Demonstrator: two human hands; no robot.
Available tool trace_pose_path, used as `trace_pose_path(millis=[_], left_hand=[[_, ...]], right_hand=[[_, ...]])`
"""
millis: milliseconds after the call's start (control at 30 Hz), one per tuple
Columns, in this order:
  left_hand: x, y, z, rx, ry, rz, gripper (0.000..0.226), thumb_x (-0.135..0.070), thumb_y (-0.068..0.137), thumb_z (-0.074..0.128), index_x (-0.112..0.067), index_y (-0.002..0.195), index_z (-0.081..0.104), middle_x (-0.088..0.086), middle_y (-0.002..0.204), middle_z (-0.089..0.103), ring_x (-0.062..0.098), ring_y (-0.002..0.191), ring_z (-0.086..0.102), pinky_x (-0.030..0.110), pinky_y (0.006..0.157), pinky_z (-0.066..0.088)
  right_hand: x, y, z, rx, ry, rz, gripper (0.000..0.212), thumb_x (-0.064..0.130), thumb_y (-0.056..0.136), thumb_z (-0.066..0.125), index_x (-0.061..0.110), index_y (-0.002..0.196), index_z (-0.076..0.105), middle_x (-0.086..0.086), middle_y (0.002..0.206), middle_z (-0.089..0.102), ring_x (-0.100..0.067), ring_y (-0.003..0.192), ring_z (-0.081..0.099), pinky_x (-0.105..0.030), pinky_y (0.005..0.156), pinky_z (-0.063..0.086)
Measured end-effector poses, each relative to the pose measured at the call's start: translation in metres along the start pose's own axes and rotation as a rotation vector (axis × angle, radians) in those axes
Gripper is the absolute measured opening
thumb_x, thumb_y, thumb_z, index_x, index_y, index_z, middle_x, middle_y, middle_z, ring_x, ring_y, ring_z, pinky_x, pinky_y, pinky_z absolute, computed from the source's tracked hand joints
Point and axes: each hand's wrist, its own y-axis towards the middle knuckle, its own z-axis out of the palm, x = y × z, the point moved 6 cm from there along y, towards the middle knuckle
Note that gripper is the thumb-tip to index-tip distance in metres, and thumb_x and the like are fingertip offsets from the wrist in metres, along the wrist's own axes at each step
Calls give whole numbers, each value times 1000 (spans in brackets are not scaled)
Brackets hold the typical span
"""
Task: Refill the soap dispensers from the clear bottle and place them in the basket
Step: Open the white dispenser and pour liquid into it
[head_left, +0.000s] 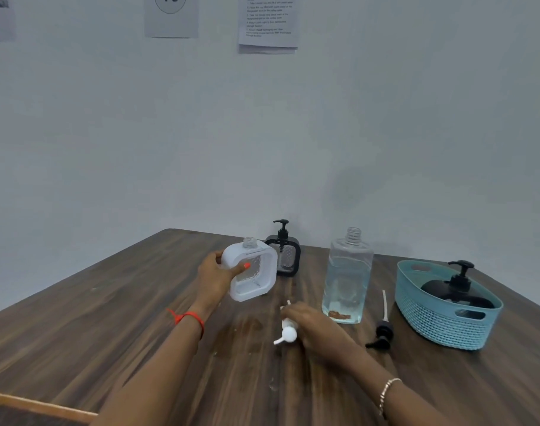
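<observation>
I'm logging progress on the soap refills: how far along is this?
Done: one black dispenser sits in the basket. In hand: left hand holds the uncapped white dispenser; right hand is on its pump. Left: the black-framed dispenser by the wall.

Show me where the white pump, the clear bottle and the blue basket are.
white pump (288,334), head view, on its round collar
clear bottle (347,281), head view, on its body
blue basket (441,325), head view, on its front wall

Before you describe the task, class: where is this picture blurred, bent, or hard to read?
Head view: wide-angle bending curves the table edge; the wall notices are too soft to read; the clear bottle shows pale highlights; the right hand looks slightly smeared.
</observation>
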Motion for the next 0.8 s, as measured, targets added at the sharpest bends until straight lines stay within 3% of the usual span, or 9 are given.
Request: trace_pose_path(millis=[100,200,333,400,467,600,667,733,800], left_hand=[[-2,-1,3,-7,-1,-13,53,-20,66,83,-9,110,57,3,101,59,23,92,59,43,80,54],[-6,-3,8,0,-15,-1,47,-17,66,83,-14,104,55,2,100,58,22,91,58,40,78,53],[-7,-5,19,48,-53,19,45,-15,66,82,-18,103,57,3,101,62,22,92,59,39,79,53],[-8,-6,24,69,-57,34,40,-15,68,81,-20,101,59,3,98,63,22,91,60,40,80,54],[-11,-7,29,80,-56,51,36,-14,69,80,-19,99,59,2,95,63,21,88,59,36,75,53],[-16,-6,40,102,-52,57,37,-17,70,80,-18,100,58,0,94,63,19,86,59,29,69,52],[-15,-2,45,128,-43,39,38,-20,68,81,-19,99,59,1,97,65,20,89,63,35,75,55],[-15,1,50,159,-29,22,42,-27,64,84,-19,98,60,4,101,68,22,92,65,43,80,56],[-17,2,53,168,-21,14,52,-40,54,84,-17,95,61,7,99,69,25,92,67,47,80,56]], right_hand=[[-2,-5,5,51,43,10,39,-11,74,43,8,106,54,-4,115,57,-22,111,48,-36,90,43],[-4,-10,-2,-25,-1,3,48,-7,75,46,9,119,54,-3,132,50,-18,124,44,-31,99,41],[-8,-27,-63,-705,66,67,29,0,74,42,13,96,57,2,106,48,-19,97,53,-19,82,41],[-25,-35,-88,-964,145,216,38,-1,70,49,22,100,47,1,107,43,-21,103,48,-22,91,37],[-44,-40,-105,-1071,276,372,50,3,71,65,22,112,42,-7,117,44,-21,113,42,-33,99,37],[-93,-33,-107,-835,760,645,83,9,69,79,11,136,31,-9,134,43,-19,117,45,-28,94,44],[-101,-20,-104,-620,893,590,72,2,63,80,4,125,44,-20,126,53,-27,103,57,-15,72,51],[-106,-14,-101,-540,914,554,50,-11,65,73,-4,110,54,-35,115,56,-36,90,62,-9,55,50],[-114,-17,-95,-549,980,589,56,-16,66,71,-6,118,53,-27,109,62,-28,87,64,-11,53,51]])
